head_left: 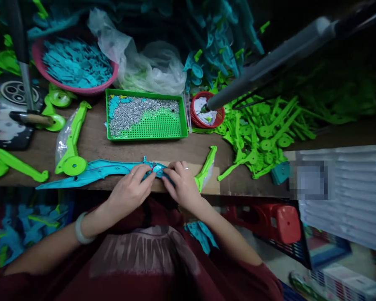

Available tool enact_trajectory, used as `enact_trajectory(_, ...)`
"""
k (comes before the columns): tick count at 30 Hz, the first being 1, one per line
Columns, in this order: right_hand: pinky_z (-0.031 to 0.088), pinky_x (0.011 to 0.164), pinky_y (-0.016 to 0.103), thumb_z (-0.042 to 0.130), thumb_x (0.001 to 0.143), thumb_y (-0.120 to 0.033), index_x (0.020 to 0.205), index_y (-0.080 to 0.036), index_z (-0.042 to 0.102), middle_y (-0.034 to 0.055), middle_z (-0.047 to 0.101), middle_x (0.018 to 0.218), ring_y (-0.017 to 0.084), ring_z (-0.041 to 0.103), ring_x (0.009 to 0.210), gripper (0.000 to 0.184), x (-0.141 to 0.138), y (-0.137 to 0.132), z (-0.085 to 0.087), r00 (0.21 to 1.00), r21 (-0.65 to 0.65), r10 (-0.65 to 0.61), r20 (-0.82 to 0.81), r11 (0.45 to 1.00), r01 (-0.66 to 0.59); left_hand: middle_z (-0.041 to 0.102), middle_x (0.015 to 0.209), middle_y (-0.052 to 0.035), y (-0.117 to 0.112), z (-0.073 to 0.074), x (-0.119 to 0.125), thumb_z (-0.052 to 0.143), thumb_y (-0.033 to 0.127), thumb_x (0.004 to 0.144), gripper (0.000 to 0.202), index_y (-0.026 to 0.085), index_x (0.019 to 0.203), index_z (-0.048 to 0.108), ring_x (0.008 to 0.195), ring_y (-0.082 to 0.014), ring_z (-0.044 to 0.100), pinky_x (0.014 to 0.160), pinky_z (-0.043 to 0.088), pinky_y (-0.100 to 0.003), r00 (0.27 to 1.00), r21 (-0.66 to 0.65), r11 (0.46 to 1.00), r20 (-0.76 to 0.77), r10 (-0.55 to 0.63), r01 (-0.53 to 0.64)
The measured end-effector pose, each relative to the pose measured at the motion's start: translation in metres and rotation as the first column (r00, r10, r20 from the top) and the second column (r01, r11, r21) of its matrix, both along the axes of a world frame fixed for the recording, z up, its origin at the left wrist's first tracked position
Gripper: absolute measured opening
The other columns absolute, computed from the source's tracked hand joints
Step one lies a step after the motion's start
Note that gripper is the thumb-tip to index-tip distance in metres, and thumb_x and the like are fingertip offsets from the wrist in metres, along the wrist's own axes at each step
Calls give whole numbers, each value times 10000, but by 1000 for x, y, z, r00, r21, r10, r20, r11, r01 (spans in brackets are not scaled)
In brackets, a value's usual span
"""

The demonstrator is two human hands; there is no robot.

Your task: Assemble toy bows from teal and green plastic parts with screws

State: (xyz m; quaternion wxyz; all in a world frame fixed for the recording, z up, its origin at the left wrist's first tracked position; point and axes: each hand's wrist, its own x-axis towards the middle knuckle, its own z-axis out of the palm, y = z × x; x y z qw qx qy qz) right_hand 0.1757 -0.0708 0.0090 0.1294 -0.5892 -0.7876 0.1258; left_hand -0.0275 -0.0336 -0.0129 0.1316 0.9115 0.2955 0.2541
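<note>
A long blue plastic toy shell [108, 168] lies along the front edge of the bench, with thin dark red wire showing in it. My left hand [132, 184] has thumb and fingers closed at its middle, by the wire. Just to the right, my right hand [182, 182] pinches the same shell; its fingertips hide what lies beneath. Against the shell's left part rests a bright green arm [77, 144] with a round disc and a clear piece. Another green arm [207, 167] with a clear piece sticks up beyond my right hand.
Behind the hands stands a green tray [147, 137] of small metal screws. Around it are a pink basin [78, 88] of blue parts, a red basket [221, 117] and a heap of green parts [263, 142]. A hanging screwdriver [253, 71] slants in from the upper right.
</note>
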Motion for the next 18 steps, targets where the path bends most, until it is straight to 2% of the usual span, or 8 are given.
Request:
enact_trajectory(3,482,792,411,452,968,-202,1005,-155,641,126,571,966,251,467,921,198,4,5,0,998,-20,12,-56,1000,-13,595,1147,-169,3,2,-2,562,182,948,224,74,1134,624,1088,-291,574,930,550,-433,1000,-4,1000,14,-26,26)
enact_trajectory(7,491,817,422,468,962,-210,1000,-156,633,127,552,981,257,478,947,178,6,6,-1,996,-38,-14,-89,999,11,580,1043,-137,10,7,4,588,180,923,128,93,988,656,1000,-272,591,863,573,-429,998,-161,985,17,68,-64)
enact_trajectory(10,499,833,441,479,956,-228,1031,-155,622,136,548,1006,269,490,969,178,6,4,-5,992,-38,-37,-124,999,33,556,1082,-143,15,12,6,600,193,920,121,102,958,670,1018,-270,592,868,573,-429,999,-218,975,-30,22,-29)
enact_trajectory(12,500,840,447,479,958,-241,1045,-168,618,131,554,1010,269,496,970,179,7,3,-7,987,-30,-32,-157,999,28,564,1110,-159,14,14,4,599,221,928,163,98,1001,676,1039,-288,587,866,569,-443,995,-163,987,-102,-17,0)
enact_trajectory(15,499,850,433,480,963,-245,1077,-176,607,122,560,1011,258,499,966,184,9,2,-10,983,1,-21,-182,1000,21,612,1119,-183,6,11,0,579,254,947,259,69,1109,660,1077,-321,577,853,561,-453,982,28,1000,-190,-5,11)
enact_trajectory(18,496,836,416,461,972,-230,1095,-162,604,126,568,1003,252,497,948,200,10,2,-11,986,43,5,-166,999,3,663,1092,-165,-5,4,-1,547,206,964,260,50,1148,645,1068,-286,596,861,553,-405,990,159,987,-143,4,19)
